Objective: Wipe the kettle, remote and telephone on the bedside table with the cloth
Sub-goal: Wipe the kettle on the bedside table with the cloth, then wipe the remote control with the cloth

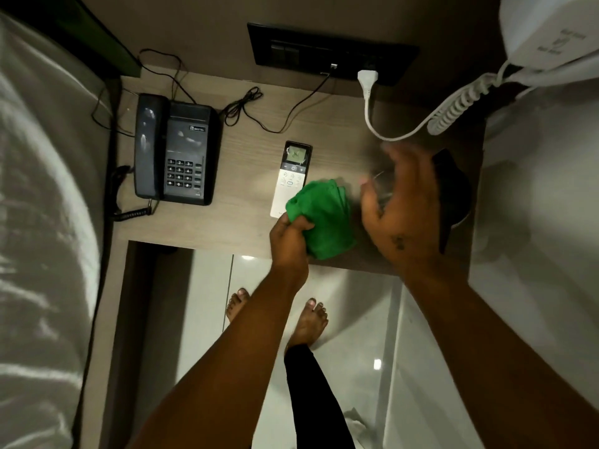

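Note:
My left hand point(290, 236) grips a folded green cloth point(327, 218) near the front edge of the wooden bedside table point(246, 176). The cloth covers the lower right part of a white remote point(291, 176) with a lit display. My right hand point(400, 205) hovers with fingers spread over the kettle point(453, 192), which is dark and mostly hidden behind the hand; I cannot tell whether they touch. A black telephone point(176, 150) with handset and keypad sits at the table's left side.
A black switch panel point(330, 53) is on the wall behind, with a white plug point(368, 79) and thin black wires point(256, 108) trailing over the table. A white wall-mounted appliance point(547, 34) with a coiled cord hangs at upper right. The bed point(42, 205) lies left.

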